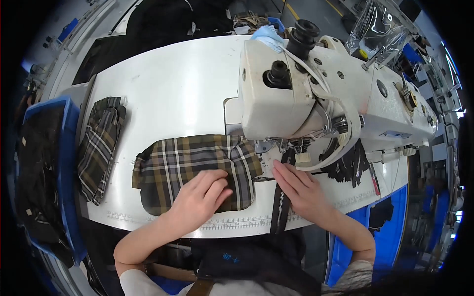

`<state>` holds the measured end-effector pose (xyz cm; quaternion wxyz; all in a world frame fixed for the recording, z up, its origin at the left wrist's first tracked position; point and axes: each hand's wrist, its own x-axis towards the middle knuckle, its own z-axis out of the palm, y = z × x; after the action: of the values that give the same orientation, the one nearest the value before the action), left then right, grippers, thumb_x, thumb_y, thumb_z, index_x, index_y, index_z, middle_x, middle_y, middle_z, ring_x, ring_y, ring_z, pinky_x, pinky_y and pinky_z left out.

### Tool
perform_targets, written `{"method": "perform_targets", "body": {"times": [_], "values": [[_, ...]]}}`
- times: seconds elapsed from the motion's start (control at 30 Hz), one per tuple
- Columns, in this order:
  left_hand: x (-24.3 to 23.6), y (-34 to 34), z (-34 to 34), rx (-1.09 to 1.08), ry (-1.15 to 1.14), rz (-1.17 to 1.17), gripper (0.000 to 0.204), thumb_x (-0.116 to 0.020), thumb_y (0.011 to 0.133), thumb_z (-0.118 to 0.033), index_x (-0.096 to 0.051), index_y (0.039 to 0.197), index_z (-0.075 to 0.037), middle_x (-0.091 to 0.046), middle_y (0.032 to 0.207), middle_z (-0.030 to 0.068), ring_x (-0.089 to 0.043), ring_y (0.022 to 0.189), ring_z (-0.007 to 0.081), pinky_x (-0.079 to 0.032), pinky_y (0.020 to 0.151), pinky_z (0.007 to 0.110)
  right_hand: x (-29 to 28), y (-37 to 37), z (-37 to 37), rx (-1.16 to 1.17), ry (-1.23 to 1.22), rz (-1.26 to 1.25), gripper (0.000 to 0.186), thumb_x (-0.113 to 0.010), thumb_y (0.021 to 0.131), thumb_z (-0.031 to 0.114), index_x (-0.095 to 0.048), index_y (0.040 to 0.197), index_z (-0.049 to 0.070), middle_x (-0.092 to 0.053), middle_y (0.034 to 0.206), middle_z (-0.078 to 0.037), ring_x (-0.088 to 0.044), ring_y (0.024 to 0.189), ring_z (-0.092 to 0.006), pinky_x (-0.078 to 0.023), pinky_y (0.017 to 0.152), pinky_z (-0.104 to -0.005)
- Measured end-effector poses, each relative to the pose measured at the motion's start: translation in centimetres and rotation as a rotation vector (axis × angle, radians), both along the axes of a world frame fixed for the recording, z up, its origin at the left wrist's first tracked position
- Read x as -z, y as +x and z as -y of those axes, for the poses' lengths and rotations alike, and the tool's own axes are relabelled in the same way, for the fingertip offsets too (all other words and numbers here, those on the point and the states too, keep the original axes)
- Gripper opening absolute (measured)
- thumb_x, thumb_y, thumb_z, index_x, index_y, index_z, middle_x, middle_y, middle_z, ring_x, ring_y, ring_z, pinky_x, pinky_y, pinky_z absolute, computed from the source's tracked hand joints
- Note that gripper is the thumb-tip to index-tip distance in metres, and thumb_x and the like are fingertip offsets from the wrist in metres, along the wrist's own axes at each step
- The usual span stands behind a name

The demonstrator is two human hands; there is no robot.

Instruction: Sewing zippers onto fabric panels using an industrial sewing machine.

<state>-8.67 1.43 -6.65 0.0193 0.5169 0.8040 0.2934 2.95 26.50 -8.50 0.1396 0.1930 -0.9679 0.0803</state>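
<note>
Plaid cloth in olive, brown and white (170,172) is seen from the head camera lying flat on the white table (163,93), its right edge just beside the foot of the sewing machine (276,108). It is touched near its middle by the left hand (197,197), whose fingers are curled loosely; whether any fabric is pinched beneath cannot be told. The right hand (302,193) is held open, fingers straight and together, laid over a black zip (280,212) that is stretched from the foot to the table's near edge.

The cloth can be judged light, soft and limp—easily creased, as is shown by the pucker near its upper right corner—and not fragile. It is best guided with flat fingers, the hold being taken near the edge beside the zip, clear of the needle area. The zip tape can be expected to be stiffer along its teeth—best steadied by its sides. A second plaid piece (101,150) is left folded at the table's left end.
</note>
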Motion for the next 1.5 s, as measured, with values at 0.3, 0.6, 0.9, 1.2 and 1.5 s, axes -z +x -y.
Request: {"method": "perform_targets", "body": {"times": [0.3, 0.6, 0.9, 1.2, 1.5], "values": [[2.3, -1.5, -2.3, 0.111, 0.056, -0.137, 0.041, -0.067, 0.074, -0.001, -0.057, 0.113, 0.004, -0.056, 0.120, 0.0141, -0.055, 0.110, 0.0282, -0.045, 0.097, 0.042, -0.4, -1.8, 0.0, -0.248, 0.063, 0.082, 0.043, -0.057, 0.071, 0.001, -0.057, 0.113, -0.005, -0.046, 0.137, -0.011, -0.052, 0.111, -0.0239, -0.050, 0.085, -0.0329], [1.6, -1.4, -2.0, 0.071, -0.210, -0.119, 0.051, -0.061, 0.085, -0.019, -0.047, 0.132, -0.004, -0.045, 0.139, 0.0086, -0.039, 0.131, 0.0298, -0.025, 0.109, 0.051, 0.5, -2.9, 0.7, -0.317, 0.188, 0.010, 0.035, -0.058, 0.068, 0.005, -0.061, 0.100, -0.009, -0.051, 0.126, -0.017, -0.052, 0.111, -0.0286, -0.041, 0.102, -0.0403], [1.4, -2.7, -1.4, 0.042, -0.341, -0.110, 0.063, -0.058, 0.087, -0.040, -0.041, 0.138, -0.008, -0.038, 0.145, 0.0042, -0.029, 0.136, 0.0303, -0.020, 0.111, 0.049, 0.3, -2.9, 1.1, -0.265, 0.174, 0.083, 0.040, -0.053, 0.072, 0.007, -0.057, 0.106, -0.012, -0.050, 0.127, -0.021, -0.046, 0.122, -0.0317, -0.038, 0.106, -0.0415], [0.5, 0.8, -1.0, 0.091, -0.146, -0.096, 0.055, -0.070, 0.071, -0.019, -0.054, 0.118, 0.004, -0.049, 0.113, 0.0144, -0.049, 0.102, 0.0309, -0.043, 0.089, 0.040, 0.4, -2.7, 1.1, -0.236, 0.189, 0.109, 0.041, -0.053, 0.076, 0.007, -0.055, 0.113, -0.011, -0.045, 0.133, -0.022, -0.044, 0.126, -0.0311, -0.041, 0.103, -0.0382], [1.5, -2.0, -2.2, -0.039, -0.129, -0.318, 0.049, -0.058, 0.064, 0.001, -0.054, 0.113, 0.002, -0.050, 0.105, 0.0148, -0.050, 0.094, 0.0302, -0.043, 0.083, 0.037, 0.6, -4.5, 0.1, -0.195, 0.263, -0.017, 0.049, -0.055, 0.076, 0.009, -0.053, 0.122, -0.005, -0.049, 0.132, -0.015, -0.052, 0.107, -0.0203, -0.049, 0.083, -0.0299]]}}
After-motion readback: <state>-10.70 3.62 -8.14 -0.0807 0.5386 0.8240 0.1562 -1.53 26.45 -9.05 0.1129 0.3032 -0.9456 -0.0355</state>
